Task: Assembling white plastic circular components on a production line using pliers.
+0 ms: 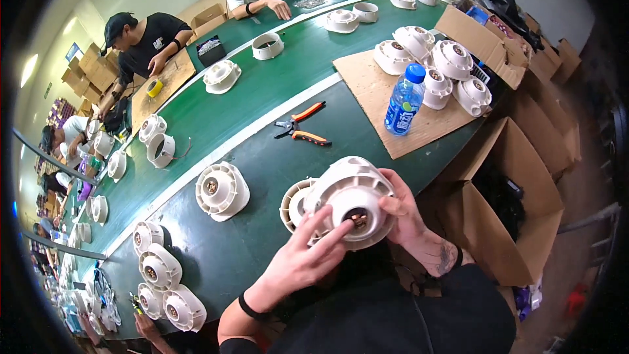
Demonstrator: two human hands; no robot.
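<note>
A white plastic round housing [354, 187] with ribs around its rim is held up before me, its central hole facing me. Copper-coloured metal parts [358, 221] show inside that hole. My right hand [407, 215] grips its right side, thumb on the front. Across its lower left front lie the fingers of my left hand [311, 249], one fingertip at the hole's edge; its thumb is hidden. Partly covered behind it is another white housing [293, 203]. To the left, a single housing [223, 190] rests on the green table. Orange-handled wire strippers [303, 124] lie beyond my hands.
Several housings [160, 269] cluster at the left edge. On a cardboard sheet [406, 147] stand a blue bottle [405, 99] and stacked housings [452, 59]. An open carton [517, 223] is at my right. Co-workers sit across the green belt [196, 108]; a person's hand [147, 329] shows lower left.
</note>
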